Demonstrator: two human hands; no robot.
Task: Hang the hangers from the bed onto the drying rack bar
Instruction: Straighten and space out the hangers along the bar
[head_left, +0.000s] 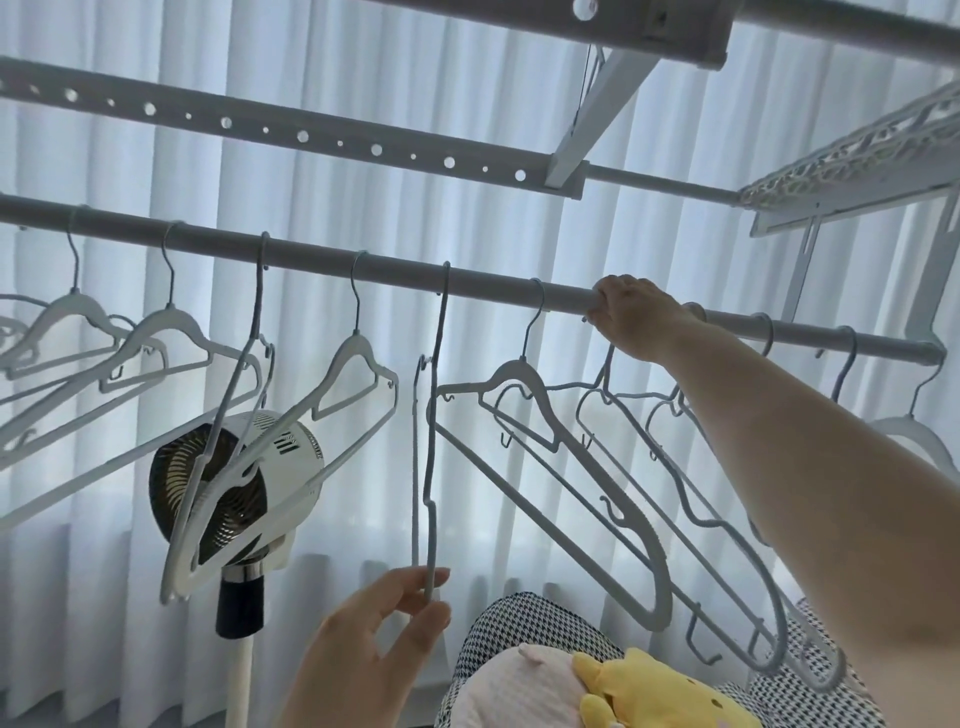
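Note:
A round grey drying rack bar (322, 262) runs across the view, sloping down to the right. Several pale grey hangers hang from it by their hooks. One thin hanger (434, 415) hangs edge-on near the middle, and my left hand (379, 639) pinches its lower end between thumb and fingers. My right hand (634, 317) reaches up to the bar and closes on the hook of another hanger (691, 499) whose body slants down to the right. A wide-shouldered hanger (524, 384) hangs between the two hands.
A white standing fan (228, 493) on a pole stands behind the left hangers. Sheer white curtains fill the background. A perforated rack beam (301, 136) and a mesh shelf (852, 156) sit above. Plush toys (649, 686) and checked fabric (498, 629) lie below.

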